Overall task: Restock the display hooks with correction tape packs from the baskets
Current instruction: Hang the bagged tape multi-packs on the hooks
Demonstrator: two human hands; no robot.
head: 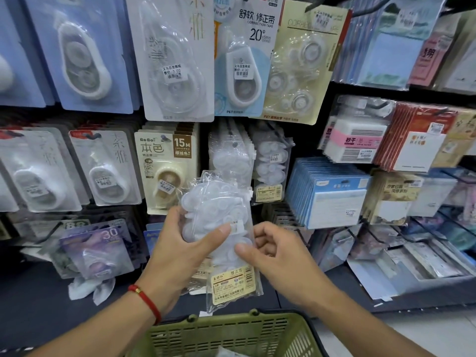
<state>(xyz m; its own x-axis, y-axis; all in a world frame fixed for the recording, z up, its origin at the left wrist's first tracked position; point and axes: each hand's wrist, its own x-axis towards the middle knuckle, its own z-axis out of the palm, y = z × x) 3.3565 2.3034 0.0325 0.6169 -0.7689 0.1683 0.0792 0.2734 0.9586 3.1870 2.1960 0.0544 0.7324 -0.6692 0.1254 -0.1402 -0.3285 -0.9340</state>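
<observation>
Stationery wall of hooked packs. Left hand [180, 243] grips a clear bagged correction tape pack [226, 238] upright, just below matching hung packs [229, 155]. Right hand [273, 251] pinches its right edge. Green basket [231, 333] lies beneath both wrists.

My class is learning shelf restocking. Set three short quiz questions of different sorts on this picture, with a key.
1. True or false: both hands hold the clear correction tape pack.
2. Which colour is the basket below the hands? A red, B green, C blue.
3. Fill in: the left hand's wrist wears a ___ bracelet.

Key: 1 true, the right hand pinches its right side while the left hand grips its left side. 2 B. 3 red.
</observation>
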